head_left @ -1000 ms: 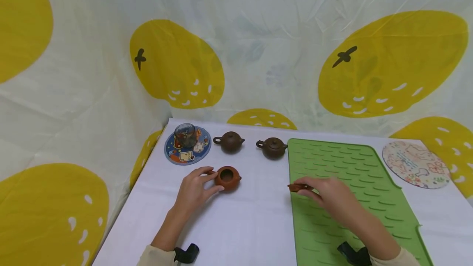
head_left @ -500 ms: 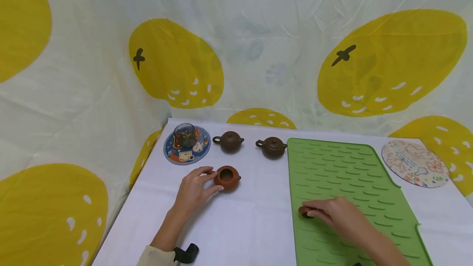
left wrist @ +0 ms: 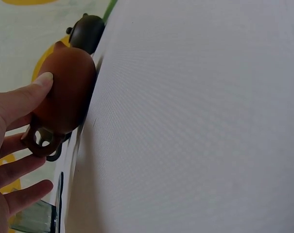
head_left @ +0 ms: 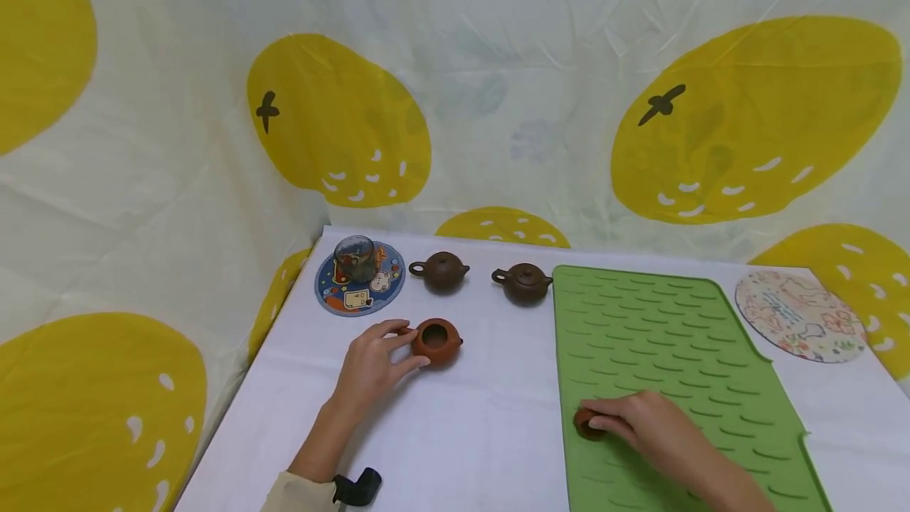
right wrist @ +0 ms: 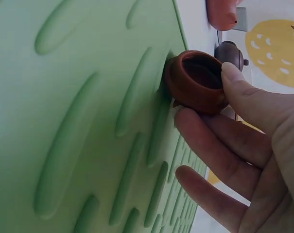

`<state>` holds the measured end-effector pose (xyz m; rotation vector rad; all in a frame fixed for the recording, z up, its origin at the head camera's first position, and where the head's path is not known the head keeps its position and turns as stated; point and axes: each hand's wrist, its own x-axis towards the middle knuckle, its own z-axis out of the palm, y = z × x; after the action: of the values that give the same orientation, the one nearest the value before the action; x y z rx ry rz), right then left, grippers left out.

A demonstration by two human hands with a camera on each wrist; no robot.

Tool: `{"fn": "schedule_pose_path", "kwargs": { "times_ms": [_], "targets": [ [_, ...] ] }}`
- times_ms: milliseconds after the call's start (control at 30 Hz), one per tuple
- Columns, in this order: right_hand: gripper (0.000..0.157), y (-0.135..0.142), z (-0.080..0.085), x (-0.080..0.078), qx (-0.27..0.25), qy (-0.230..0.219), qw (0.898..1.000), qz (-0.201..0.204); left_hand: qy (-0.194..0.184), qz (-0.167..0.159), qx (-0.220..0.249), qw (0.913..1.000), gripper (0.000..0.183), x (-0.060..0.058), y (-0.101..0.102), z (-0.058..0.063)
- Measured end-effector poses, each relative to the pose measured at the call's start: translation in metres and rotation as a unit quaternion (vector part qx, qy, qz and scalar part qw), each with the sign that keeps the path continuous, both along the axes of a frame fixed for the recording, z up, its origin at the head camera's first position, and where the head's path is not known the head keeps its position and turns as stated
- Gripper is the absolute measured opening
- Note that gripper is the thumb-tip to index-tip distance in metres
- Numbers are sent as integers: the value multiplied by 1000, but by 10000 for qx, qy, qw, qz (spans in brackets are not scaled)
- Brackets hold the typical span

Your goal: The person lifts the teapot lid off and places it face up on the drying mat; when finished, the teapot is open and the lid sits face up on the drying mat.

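— So, what does each hand hold now?

— The left hand (head_left: 377,362) pinches the reddish teapot (head_left: 446,356), with the thumb on its body and the other fingers about the handle (left wrist: 36,148). The right hand (head_left: 643,423) grips the small lid (right wrist: 194,97) between thumb and fingers.

— Why is the teapot held, if it stands already on the white cloth (head_left: 498,425)?

— I suppose that this hold prevents turning; such a round body seems easy to push.

— And where exactly is the lid?

— It is at the green mat (head_left: 640,322), near the edge which faces the teapot. Whether it fully rests there, I cannot tell.

— Its hollow side looks up, no?

— Yes, it is upside down. The thumb touches the rim, perhaps because a rim is easier to catch.
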<state>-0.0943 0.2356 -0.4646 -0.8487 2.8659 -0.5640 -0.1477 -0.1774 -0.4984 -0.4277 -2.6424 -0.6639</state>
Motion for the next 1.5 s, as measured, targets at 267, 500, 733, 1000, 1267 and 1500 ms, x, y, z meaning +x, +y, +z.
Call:
{"fn": "schedule_pose_path", "kwargs": {
  "times_ms": [267,500,733,1000,1267,1500],
  "targets": [
    [21,1,-3,-4,-324,-50,9993,-201,-92,53,16,9999,50,2,0,-1],
    [13,1,-2,-6,-546,-152,9980,-267,37,29,-55,10000,50,3,0,-2],
    [10,0,1,-7,-601,-353,9970,-346,122,50,-95,9999,50,3,1,-1],
    [11,0,1,-11,-660,-401,9967,-245,-236,106,-288,9992,49,2,-1,10],
    [10,-1,0,-11,-695,-455,9963,-230,13,-147,3,9999,54,-15,14,34],
    [11,2,-1,-9,-709,-406,9963,-263,105,-596,300,9977,52,-48,58,53]
  ]
}}
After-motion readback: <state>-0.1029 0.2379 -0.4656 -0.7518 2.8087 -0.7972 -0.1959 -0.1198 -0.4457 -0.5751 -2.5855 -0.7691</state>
